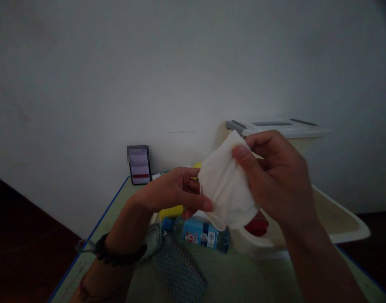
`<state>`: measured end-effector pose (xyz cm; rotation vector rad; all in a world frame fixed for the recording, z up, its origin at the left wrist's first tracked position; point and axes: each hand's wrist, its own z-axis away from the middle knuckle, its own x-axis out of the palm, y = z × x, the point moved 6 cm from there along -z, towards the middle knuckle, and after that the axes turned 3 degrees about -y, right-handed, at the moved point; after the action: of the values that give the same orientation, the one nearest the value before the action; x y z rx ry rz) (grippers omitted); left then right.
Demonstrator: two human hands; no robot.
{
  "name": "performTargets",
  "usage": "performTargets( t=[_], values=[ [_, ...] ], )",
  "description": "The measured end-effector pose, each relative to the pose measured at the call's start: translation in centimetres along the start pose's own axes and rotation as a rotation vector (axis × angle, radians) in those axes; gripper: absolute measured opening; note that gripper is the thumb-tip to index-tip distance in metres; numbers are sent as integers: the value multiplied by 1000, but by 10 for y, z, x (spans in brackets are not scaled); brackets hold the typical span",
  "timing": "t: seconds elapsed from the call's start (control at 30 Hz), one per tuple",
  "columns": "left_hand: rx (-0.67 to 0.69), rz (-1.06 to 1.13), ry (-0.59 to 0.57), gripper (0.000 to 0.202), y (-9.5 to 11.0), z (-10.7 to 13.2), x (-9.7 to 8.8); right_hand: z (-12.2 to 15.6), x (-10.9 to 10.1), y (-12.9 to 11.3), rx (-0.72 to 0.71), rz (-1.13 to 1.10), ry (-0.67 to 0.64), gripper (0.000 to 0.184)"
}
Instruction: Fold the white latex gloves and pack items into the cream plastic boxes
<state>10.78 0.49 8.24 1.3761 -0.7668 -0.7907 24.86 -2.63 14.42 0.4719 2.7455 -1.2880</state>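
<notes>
The left hand [175, 189] and right hand [279, 179] pinch the white mask [224, 181] between their fingers [206, 204]. Uneven pulling could crease it; if lowered, its loop [218, 224] might snag the bottle [199, 235].

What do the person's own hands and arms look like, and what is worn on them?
The left hand and right hand wear no gloves. Around the left wrist sits a dark bracelet of rounded beads; farther up there seems to be a thin band. Nothing worn shows on the right wrist.
</notes>
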Motion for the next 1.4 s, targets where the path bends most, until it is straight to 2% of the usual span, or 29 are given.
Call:
performTargets(
  t=[0.1, 0.2, 0.33, 0.47, 0.6, 0.73, 0.83, 0.93, 1.07, 1.2, 1.4],
  values=[
    [-17, -161, 41, 21, 1, 4, -5, 0, 6, 2, 23, -32, -128, 12],
    [37, -341, 129, 25, 11, 11, -12, 1, 11, 5, 50, -47, -291, 12],
    [153, -353, 193, 30, 29, 19, -13, 3, 15, 7, 84, -50, -431, 14],
    [226, -359, 377, 30, 42, 23, -12, 6, 21, 4, 107, -38, -542, 14],
    [215, -397, 458, 25, 42, 22, -6, 7, 23, -2, 78, 11, -600, 12],
    [232, -319, 465, 19, 38, 19, -3, 9, 25, -1, 125, -20, -647, 8],
    [286, -232, 494, 17, 39, 18, -3, 8, 25, 1, 132, -35, -646, 12],
    [383, -199, 596, 17, 46, 23, -8, 8, 23, 3, 158, -60, -654, 20],
    [455, -162, 698, 19, 50, 30, -16, 12, 20, 7, 221, -90, -748, 28],
    [452, -101, 721, 18, 49, 34, -22, 13, 14, 10, 242, -117, -792, 35],
    [452, -12, 710, 17, 48, 35, -24, 9, 5, 17, 251, -118, -766, 25]
  ],
)
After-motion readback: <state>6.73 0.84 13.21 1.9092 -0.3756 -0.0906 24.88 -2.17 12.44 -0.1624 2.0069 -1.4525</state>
